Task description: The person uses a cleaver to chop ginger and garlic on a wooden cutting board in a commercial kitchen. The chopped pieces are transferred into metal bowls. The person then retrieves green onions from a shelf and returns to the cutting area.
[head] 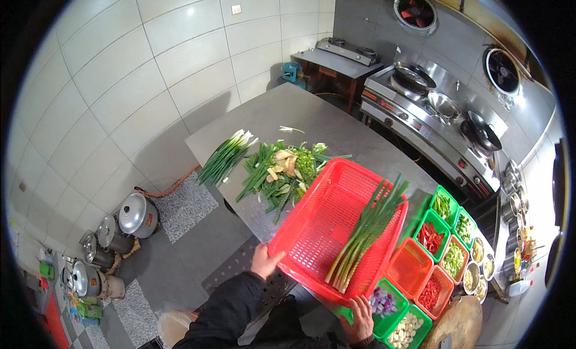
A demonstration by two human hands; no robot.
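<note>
A red perforated plastic basket (315, 214) is tilted in front of me, above the near part of the steel table (279, 108). My left hand (264, 261) grips its near left corner, thumb over the rim. At its near right edge, my right hand (358, 319) has its fingers on the rim. A bunch of green onions (366, 234) lies in the right side of the basket, tips over the far rim. Beyond the basket is a heap of green trimmings (265, 169) with brown peelings (285, 162). Farther left lies another green onion bunch (227, 155), white ends away from me.
Right of the basket stand green and orange baskets of cut vegetables, including red peppers (430, 237), purple onion (382, 302) and garlic cloves (406, 329). A round wooden chopping board (454, 322) is near right. Beyond the table is a wok range (405, 110); lidded pots (135, 214) stand at left.
</note>
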